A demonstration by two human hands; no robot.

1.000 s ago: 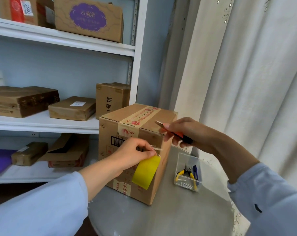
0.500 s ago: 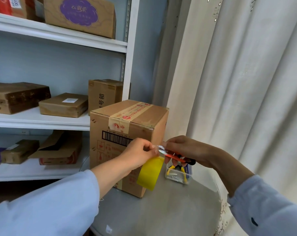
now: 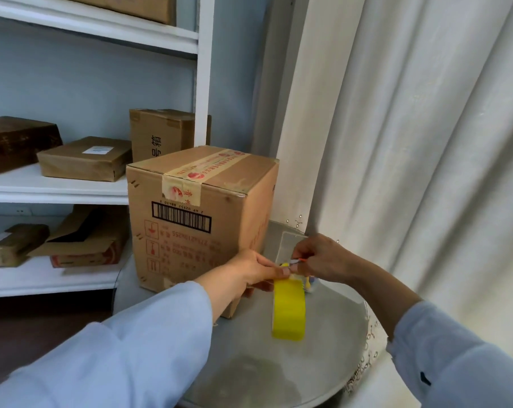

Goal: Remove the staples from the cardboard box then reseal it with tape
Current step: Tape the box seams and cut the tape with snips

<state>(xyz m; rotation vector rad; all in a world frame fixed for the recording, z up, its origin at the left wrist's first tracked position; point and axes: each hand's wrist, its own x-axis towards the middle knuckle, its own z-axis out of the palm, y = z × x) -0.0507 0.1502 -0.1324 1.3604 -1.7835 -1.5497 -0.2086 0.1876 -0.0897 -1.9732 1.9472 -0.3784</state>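
A brown cardboard box (image 3: 190, 222) with printed sealing tape across its top stands on a round grey table (image 3: 279, 366). In front of its right corner hangs a yellow roll of tape (image 3: 288, 312). My left hand (image 3: 255, 272) pinches the roll's upper end. My right hand (image 3: 323, 260) grips a small orange-handled cutter (image 3: 297, 261), its blade at the tape right by my left fingertips. Both hands meet just above the roll.
A clear plastic tray (image 3: 290, 240) lies behind my hands on the table; its contents are hidden. White shelves (image 3: 58, 189) with several cardboard boxes stand at the left. A white curtain (image 3: 411, 142) hangs close at the right.
Both hands have dropped from the box's upper edge to in front of its lower right corner, carrying the roll and cutter. The hands have closed together at the tape.
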